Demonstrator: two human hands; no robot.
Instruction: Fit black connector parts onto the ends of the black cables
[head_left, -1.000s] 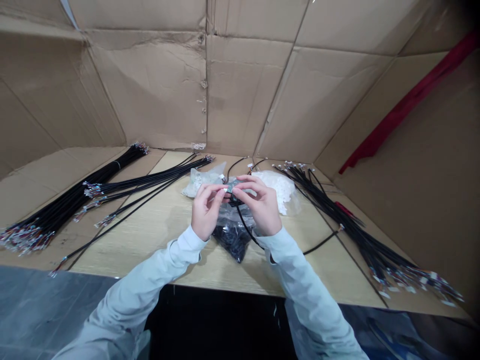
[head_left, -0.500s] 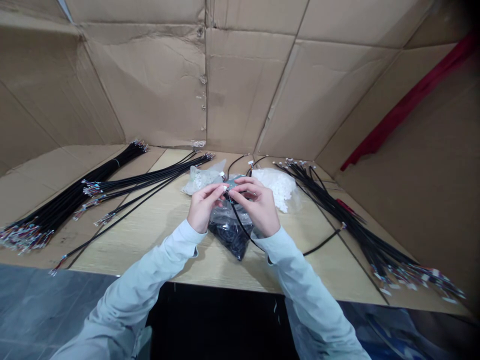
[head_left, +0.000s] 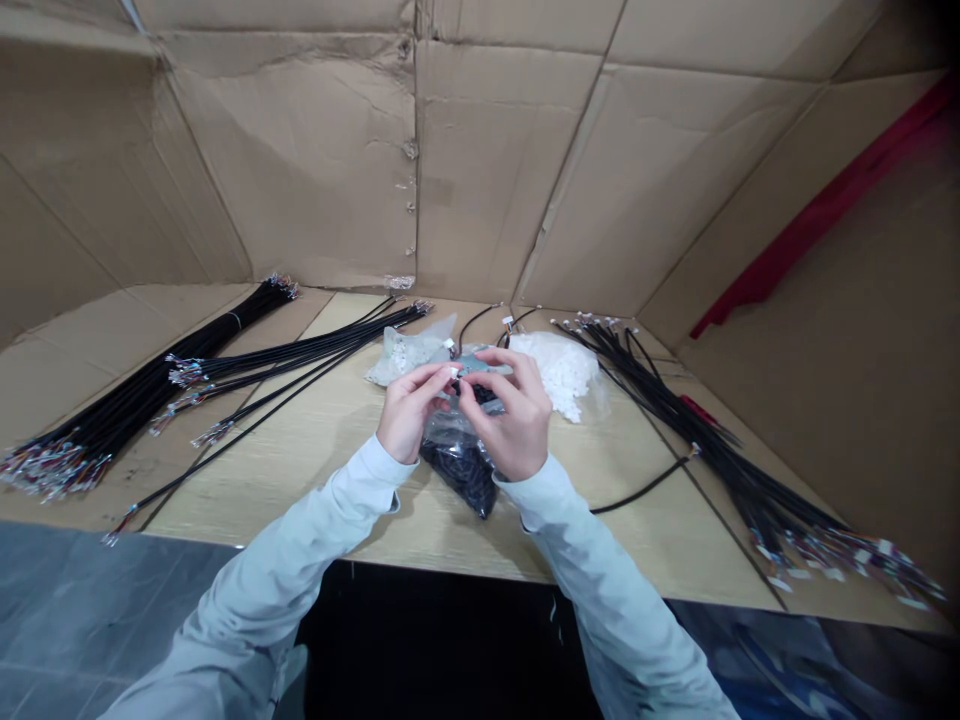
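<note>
My left hand (head_left: pixel 407 412) is closed in a pinch, with a small white connector (head_left: pixel 454 372) at its fingertips. Right beside it, the thumb and index finger of my right hand (head_left: pixel 514 415) pinch the dark end of a black cable against the connector; its other fingers are raised and bent. The fingers hide most of this joint. Part of the black cable (head_left: pixel 637 492) shows to the right of my right wrist, ending in a small connector. Just below my hands lies a clear bag of small black parts (head_left: pixel 459 475).
Clear bags of white connectors (head_left: pixel 405 355) and white pieces (head_left: pixel 566 378) flank my hands. Bundled black cables (head_left: pixel 172 375) lie left, with more loose ones (head_left: pixel 315 350) beside them. Another pile (head_left: pixel 675 430) stretches along the right. Cardboard walls (head_left: pixel 330 160) enclose the back and sides.
My right hand has turned and shifted slightly left, its upper fingers lifting more. The cable stretch that ran down from my fingertips is now hidden. The view has tilted slightly.
</note>
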